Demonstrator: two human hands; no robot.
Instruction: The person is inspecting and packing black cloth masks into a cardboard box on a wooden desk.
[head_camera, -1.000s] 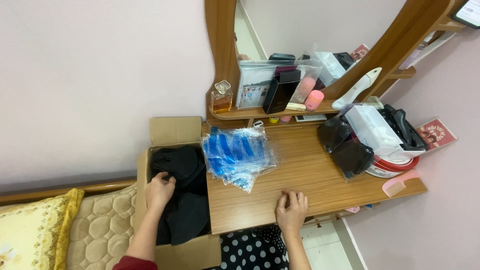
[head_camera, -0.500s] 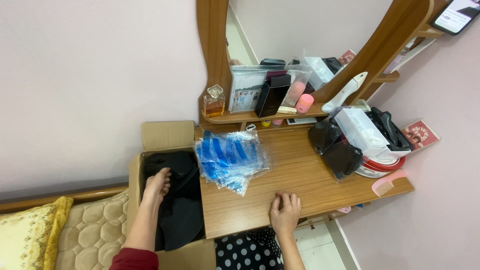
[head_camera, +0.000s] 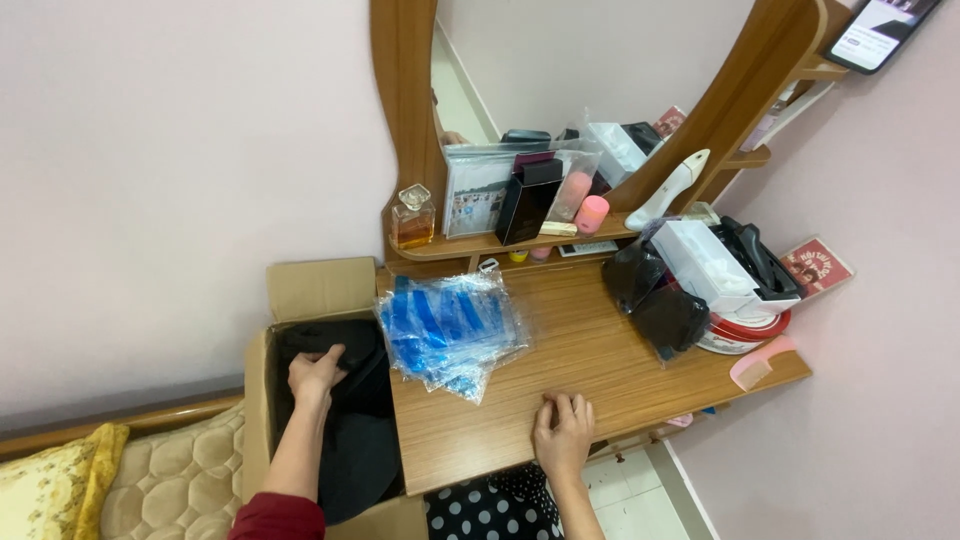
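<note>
Left hand (head_camera: 316, 372) down in cardboard box (head_camera: 305, 290), fingers curled, gripping black cloth (head_camera: 355, 440) near box top. Box sits just left of worktop (head_camera: 600, 350). Right hand (head_camera: 563, 432) flat on worktop front edge, fingers spread, holding nothing. Pile of clear bags with blue stripes (head_camera: 448, 328) lies on worktop between hands, beside box.

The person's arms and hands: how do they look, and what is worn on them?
Both hands are bare: no gloves, and no rings or watch that can be made out. The left hand ends a bare forearm, with a dark red sleeve at the upper arm. The right hand and its forearm show no sleeve.
</note>
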